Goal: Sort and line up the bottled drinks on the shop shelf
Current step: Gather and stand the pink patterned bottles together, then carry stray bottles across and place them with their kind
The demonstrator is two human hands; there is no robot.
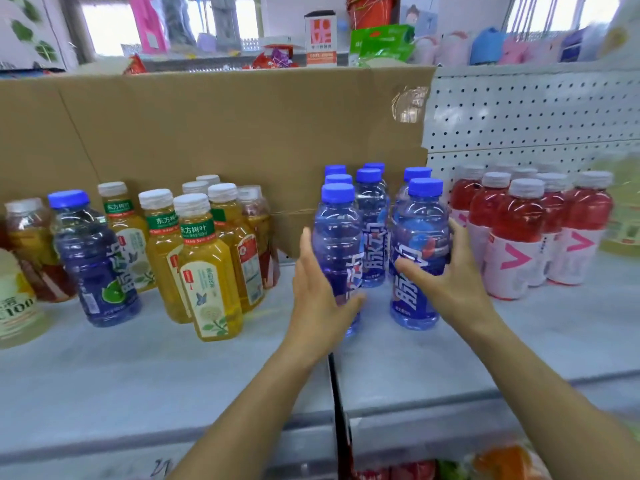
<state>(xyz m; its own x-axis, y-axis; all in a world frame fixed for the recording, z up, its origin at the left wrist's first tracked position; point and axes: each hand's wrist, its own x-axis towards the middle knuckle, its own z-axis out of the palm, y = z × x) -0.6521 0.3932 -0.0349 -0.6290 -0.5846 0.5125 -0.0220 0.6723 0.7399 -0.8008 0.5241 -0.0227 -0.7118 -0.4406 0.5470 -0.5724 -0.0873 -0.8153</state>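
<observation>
Several blue-capped bottles of blue drink stand in a cluster at the middle of the grey shelf (173, 375). My left hand (320, 292) lies flat against the left side of the front left blue bottle (337, 244), fingers apart. My right hand (446, 271) wraps around the front right blue bottle (417, 247), thumb across its label. Red drink bottles (516, 244) with white caps are grouped at the right. Yellow tea bottles (207, 271) crowd together at the left, with a stray blue bottle (90, 258) among them.
A brown cardboard sheet (207, 133) stands behind the bottles, with white pegboard (536, 116) to its right. A pale bottle (17, 306) sits at the far left edge. A dark divider (336, 386) splits the shelf front. Packaged goods fill the level above.
</observation>
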